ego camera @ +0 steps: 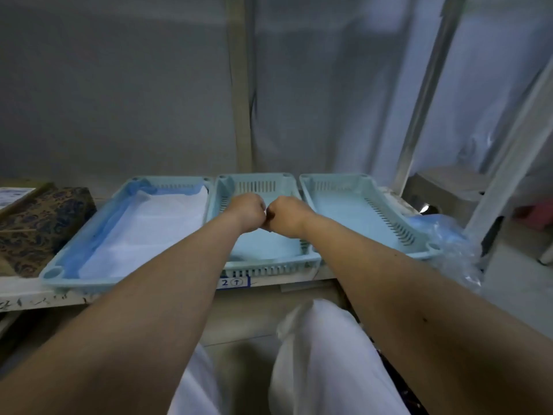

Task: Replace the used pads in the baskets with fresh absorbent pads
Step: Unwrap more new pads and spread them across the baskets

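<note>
Three pale blue plastic baskets stand side by side on a white shelf. The left basket point(52, 272) is lined with a white pad point(155, 223) that has blue edges. The middle basket point(269, 266) and the right basket point(338, 211) show bare floors with no pad. My left hand point(247, 212) and my right hand point(287, 215) hover over the middle basket as closed fists, knuckles touching each other. Nothing shows inside either fist; the palms are hidden.
A dark patterned box point(39, 223) lies left of the baskets. Crumpled blue plastic point(449, 244) sits by the right basket's outer corner. A label marked 2 point(233, 282) is on the shelf's front edge. A grey stool point(446, 187) stands behind at right. Clear sheeting hangs behind.
</note>
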The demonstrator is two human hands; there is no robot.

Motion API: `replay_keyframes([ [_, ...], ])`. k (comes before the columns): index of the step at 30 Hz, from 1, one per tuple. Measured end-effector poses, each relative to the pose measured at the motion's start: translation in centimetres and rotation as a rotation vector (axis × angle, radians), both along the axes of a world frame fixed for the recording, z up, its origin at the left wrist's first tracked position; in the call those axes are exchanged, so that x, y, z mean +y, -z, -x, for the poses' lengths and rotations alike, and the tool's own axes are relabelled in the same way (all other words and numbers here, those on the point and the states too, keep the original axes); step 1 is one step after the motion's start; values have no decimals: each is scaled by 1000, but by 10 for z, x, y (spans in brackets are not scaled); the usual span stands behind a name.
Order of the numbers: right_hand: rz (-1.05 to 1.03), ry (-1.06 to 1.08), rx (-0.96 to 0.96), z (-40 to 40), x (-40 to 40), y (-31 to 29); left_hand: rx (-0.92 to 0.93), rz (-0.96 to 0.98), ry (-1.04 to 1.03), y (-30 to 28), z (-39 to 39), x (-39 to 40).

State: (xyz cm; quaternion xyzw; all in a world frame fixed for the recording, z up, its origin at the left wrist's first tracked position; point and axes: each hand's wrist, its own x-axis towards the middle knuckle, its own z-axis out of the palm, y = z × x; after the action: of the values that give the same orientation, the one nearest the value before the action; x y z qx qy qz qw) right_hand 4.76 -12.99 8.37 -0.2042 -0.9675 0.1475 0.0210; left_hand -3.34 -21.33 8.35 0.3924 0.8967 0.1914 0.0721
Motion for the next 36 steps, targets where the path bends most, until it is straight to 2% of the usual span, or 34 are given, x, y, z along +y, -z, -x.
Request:
replay_keyframes([
  [5,-32,113,13,-47,66,11,42,28,52,10,-30,54],
  [12,-26,424,148,-114,153,36,73,21,123,34,-77,133],
  [20,-118,836,376,-189,226,47,-79,-98,316,47,-153,235],
  [22,-107,927,372,-210,245,46,-141,-139,344,54,-172,259],
  [24,-37,1011,308,-226,264,49,-191,-186,375,59,-187,276],
  [26,99,1136,212,-240,279,52,-158,-220,445,60,-200,290],
  [27,203,1181,158,-247,284,54,-95,-211,510,59,-205,296],
  [30,656,1143,9,-257,285,54,167,-49,740,58,-217,307],
  [32,820,1126,-73,-259,286,61,247,61,814,62,-219,311],
  [34,818,1140,-15,-261,294,73,311,177,808,68,-218,313],
  [36,853,1208,319,-261,306,81,393,287,774,73,-217,311],
])
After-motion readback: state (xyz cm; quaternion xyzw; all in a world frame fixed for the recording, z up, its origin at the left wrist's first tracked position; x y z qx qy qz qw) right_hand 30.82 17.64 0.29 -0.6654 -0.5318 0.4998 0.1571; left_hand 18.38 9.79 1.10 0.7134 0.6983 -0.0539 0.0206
